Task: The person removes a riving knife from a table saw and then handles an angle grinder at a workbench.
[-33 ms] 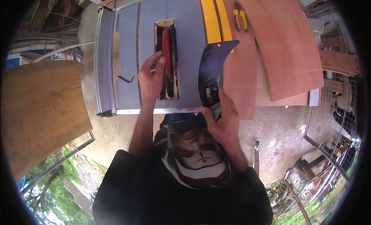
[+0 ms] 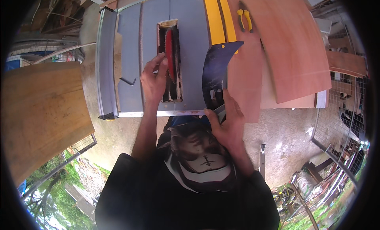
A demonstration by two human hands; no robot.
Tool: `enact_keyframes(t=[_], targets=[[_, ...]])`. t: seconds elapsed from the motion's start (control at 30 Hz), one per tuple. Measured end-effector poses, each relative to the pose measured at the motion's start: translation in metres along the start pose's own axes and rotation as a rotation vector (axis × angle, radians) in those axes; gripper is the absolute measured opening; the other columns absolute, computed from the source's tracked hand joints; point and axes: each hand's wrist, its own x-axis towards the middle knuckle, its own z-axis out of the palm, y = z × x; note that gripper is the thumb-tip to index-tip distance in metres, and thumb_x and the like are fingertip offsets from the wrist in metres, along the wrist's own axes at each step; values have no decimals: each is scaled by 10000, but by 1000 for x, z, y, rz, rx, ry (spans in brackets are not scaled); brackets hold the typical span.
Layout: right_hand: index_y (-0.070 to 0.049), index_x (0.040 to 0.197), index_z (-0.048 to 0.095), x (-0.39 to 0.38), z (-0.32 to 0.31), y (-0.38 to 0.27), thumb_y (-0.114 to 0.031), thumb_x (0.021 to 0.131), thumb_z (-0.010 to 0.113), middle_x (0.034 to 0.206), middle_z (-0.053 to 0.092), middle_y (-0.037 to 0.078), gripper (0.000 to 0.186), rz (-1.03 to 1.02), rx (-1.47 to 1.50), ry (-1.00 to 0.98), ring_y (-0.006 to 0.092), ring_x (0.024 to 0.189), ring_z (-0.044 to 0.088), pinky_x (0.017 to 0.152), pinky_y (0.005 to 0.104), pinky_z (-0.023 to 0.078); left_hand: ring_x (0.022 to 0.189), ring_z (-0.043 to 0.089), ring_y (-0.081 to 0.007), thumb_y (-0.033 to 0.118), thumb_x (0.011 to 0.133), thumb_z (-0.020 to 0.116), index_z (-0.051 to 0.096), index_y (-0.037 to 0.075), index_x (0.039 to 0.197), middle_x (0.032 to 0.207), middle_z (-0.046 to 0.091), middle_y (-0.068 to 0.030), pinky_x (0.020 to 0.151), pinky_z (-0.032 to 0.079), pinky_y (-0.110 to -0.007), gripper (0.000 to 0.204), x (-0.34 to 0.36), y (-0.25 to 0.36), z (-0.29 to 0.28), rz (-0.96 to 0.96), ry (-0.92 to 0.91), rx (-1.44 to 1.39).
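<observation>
Just above the middle of the frame, a rectangular opening [image 2: 170, 21] in your grey counter [image 2: 194, 71] contains the red blade [image 2: 170, 52]. Your left hand [image 2: 154, 79] bends its fingers beside it; whether they grip anything, I cannot tell. Your right hand [image 2: 232, 121], right of centre, grasps the dark curved plate's [image 2: 215, 68] lower end.

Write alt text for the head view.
A person's left hand is beside a red saw blade set in a grey-blue saw table, while the right hand grips the lower end of a dark curved plate. A yellow rail lies beyond the plate; a hex key is at left, yellow-and-black pliers at right.
</observation>
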Motion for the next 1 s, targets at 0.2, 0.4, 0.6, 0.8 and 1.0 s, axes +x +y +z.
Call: enact_keyframes(t=[0.2,0.4,0.6,0.8,1.0], targets=[[65,1494,516,3,-16,32,-155,845,829,1162,707,265,753,18,31,-24,419,1059,712,902,490,578,827,763,-187,276,1024,719,799,36,1208,1008,803,-137,768,596,-348,313,-1,13,12,-38,92,150],[31,1505,529,13,-55,66,-174,854,806,1220,718,240,737,105,-48,-168,418,1135,705,944,490,576,772,705,-112,305,1016,736,800,25,1215,908,786,-88,704,561,-301,349,6,20,25,-186,175,143],[24,1491,545,18,-67,99,-173,847,807,1277,714,237,723,61,17,-226,407,1154,711,964,473,575,812,692,-110,392,995,771,807,5,1199,907,783,-67,726,562,-299,438,23,-16,22,-126,216,163],[12,1461,571,24,-67,123,-182,841,811,1269,708,239,693,31,61,-283,420,1141,712,969,475,572,784,683,-98,401,978,787,827,14,1153,861,792,-62,730,566,-295,427,24,-1,32,-190,234,182],[2,1461,576,28,-68,130,-197,838,816,1234,713,240,696,54,83,-300,419,1111,721,962,480,573,897,742,-153,395,987,801,792,-11,1180,988,792,-81,737,594,-307,450,25,-6,31,-244,197,38]])
